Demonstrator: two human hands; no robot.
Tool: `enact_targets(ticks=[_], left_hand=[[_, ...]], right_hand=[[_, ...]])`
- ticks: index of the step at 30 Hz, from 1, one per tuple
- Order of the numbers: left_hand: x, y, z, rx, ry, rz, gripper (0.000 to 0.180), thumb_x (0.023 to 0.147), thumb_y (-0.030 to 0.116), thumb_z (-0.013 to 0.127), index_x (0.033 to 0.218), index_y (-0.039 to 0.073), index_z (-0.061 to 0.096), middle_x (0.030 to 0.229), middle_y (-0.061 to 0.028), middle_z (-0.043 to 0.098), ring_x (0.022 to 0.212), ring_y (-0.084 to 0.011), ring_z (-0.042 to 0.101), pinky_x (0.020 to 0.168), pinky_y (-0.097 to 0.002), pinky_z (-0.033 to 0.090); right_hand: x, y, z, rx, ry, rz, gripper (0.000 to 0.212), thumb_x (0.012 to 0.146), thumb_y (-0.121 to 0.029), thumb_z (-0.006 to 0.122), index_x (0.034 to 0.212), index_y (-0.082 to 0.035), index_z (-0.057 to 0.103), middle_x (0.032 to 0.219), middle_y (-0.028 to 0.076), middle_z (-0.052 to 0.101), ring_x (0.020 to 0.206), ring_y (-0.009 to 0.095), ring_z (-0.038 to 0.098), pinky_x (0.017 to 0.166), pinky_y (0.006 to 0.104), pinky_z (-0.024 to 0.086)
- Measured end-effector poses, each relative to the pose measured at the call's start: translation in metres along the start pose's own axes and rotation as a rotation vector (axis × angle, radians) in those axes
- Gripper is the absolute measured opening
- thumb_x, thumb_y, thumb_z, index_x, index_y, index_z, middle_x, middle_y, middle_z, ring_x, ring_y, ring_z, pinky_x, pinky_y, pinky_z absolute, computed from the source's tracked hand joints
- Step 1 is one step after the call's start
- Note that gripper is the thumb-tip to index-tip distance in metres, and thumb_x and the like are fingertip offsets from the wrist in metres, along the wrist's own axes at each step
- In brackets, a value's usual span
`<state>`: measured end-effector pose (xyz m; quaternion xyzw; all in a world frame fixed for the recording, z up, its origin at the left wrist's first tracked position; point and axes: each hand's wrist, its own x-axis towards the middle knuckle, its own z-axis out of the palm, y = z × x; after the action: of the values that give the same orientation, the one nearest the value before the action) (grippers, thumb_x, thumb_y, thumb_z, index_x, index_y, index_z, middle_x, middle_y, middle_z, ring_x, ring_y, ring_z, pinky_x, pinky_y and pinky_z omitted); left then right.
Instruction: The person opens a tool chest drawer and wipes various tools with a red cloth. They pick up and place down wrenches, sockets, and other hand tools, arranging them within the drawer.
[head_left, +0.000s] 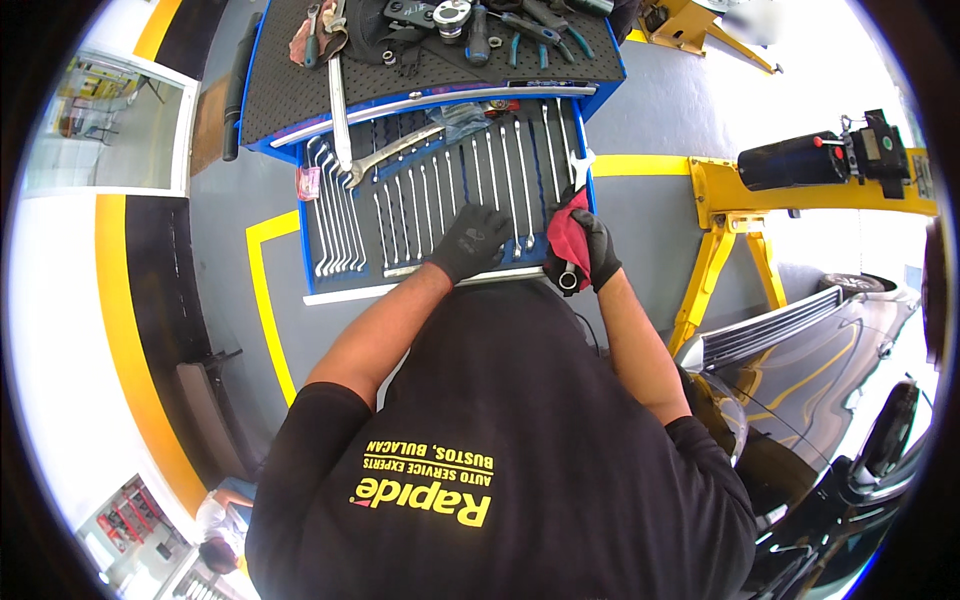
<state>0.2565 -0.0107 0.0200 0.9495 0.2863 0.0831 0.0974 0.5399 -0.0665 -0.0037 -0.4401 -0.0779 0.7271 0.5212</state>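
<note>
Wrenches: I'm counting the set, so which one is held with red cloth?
The wrench in the right hand, open end pointing forward; no other is gripped with the red cloth.

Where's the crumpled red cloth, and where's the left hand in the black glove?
Crumpled red cloth [569, 238], head view: middle of its folds.
Left hand in the black glove [472, 243], head view: back of the hand.
</note>
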Motion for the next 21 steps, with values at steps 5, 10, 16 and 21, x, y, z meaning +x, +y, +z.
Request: enact_targets(ticks=[5, 10, 16, 21], left_hand=[[0.001, 0.004, -0.003, -0.022, 0.102, 0.114, 0.031, 0.080, 0.020, 0.076, 0.109, 0.011, 0.071, 0.114, -0.0093, 0.070, 0.103, -0.0300, 0.067, 0.090, -0.0472, 0.054], [-0.004, -0.006, -0.039, -0.488, 0.677, -0.343, 0.013, 0.086, 0.003, 0.068, 0.099, 0.005, 0.071, 0.108, -0.0140, 0.074, 0.103, -0.0315, 0.073, 0.089, -0.0423, 0.059], [-0.030, -0.034, -0.058, -0.946, 0.464, -0.582, 0.019, 0.093, -0.006, 0.061, 0.108, -0.002, 0.071, 0.119, -0.0131, 0.071, 0.102, -0.0209, 0.073, 0.091, -0.0358, 0.061], [-0.031, -0.033, -0.055, -1.208, 0.487, -0.688, 0.021, 0.096, -0.008, 0.060, 0.113, 0.000, 0.070, 0.117, -0.0115, 0.072, 0.094, -0.0151, 0.072, 0.082, -0.0276, 0.058]], right_hand=[[-0.014, -0.013, 0.022, 0.072, -0.091, 0.065, 0.039, 0.100, -0.026, 0.062, 0.129, 0.000, 0.065, 0.111, 0.014, 0.076, 0.097, 0.028, 0.074, 0.090, 0.0400, 0.060], [-0.017, -0.010, 0.030, 0.124, -0.095, 0.072, 0.041, 0.100, -0.028, 0.062, 0.130, -0.001, 0.065, 0.113, 0.014, 0.075, 0.099, 0.028, 0.073, 0.092, 0.0397, 0.060], [-0.020, -0.012, 0.028, 0.274, -0.102, 0.089, 0.044, 0.100, -0.029, 0.063, 0.133, -0.001, 0.064, 0.113, 0.012, 0.074, 0.099, 0.025, 0.072, 0.091, 0.0373, 0.059], [-0.012, -0.007, 0.016, 0.427, -0.204, -0.008, 0.049, 0.101, -0.030, 0.064, 0.141, -0.002, 0.059, 0.113, 0.011, 0.071, 0.100, 0.024, 0.071, 0.092, 0.0375, 0.059]])
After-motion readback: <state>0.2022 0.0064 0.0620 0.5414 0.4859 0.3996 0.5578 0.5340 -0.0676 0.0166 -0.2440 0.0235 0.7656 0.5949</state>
